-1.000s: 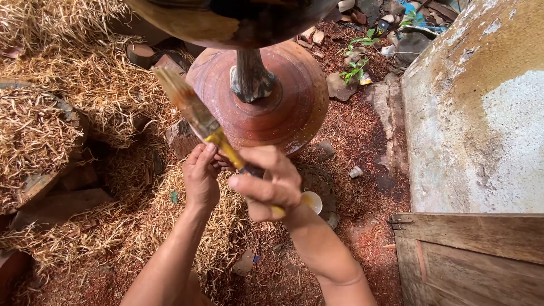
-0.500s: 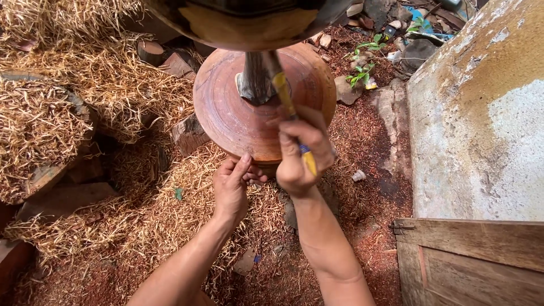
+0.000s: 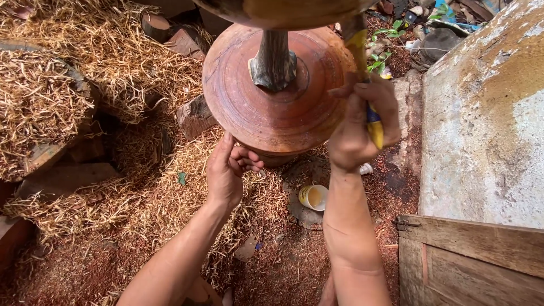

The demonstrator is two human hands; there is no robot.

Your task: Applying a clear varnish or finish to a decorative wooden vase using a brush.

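A round reddish wooden base (image 3: 272, 107) with turned rings carries a dark central stem (image 3: 273, 65) that rises to a wide wooden top (image 3: 283, 10) at the frame's upper edge. My left hand (image 3: 229, 170) rests against the near rim of the base, fingers curled. My right hand (image 3: 362, 122) is closed around a paintbrush with a yellow handle (image 3: 373, 124); its bristles point up towards the underside of the top at the right of the base.
A small white cup (image 3: 313, 197) of yellowish liquid sits on the ground between my forearms. Wood shavings (image 3: 68, 102) cover the ground at left, with wood blocks (image 3: 192, 116). A concrete wall (image 3: 481, 124) and a wooden plank door (image 3: 470, 260) stand at right.
My right hand has swung the brush from the left of the stem to the right side of the base. My left hand has stayed at the near rim. The view has moved closer.
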